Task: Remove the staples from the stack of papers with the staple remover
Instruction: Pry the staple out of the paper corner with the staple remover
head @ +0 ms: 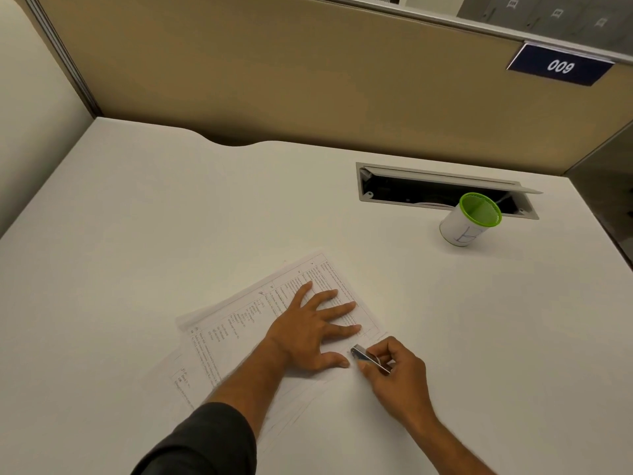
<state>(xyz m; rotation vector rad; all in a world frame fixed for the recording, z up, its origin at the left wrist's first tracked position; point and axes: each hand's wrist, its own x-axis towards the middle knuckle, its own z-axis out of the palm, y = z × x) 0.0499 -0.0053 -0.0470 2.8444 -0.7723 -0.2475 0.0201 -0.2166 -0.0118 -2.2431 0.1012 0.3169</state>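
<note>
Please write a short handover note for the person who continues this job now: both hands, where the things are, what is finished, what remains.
Left hand: flat, fingers spread, pressing the stack of papers onto the desk.
Right hand: pinches the staple remover, its tip at the stack's near right corner, beside the left thumb.
Done: cannot tell; no staple is visible, pulled or not.
Left: work the corner, then check the other sheets.
The green-rimmed cup stands far right.

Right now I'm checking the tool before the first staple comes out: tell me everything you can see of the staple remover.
The staple remover is a small, flat tool that looks like shiny metal. The right hand pinches it, covering its rear part. Its front end points at the near right corner of the stack of papers, just past the left hand's thumb. No staple is visible.
</note>
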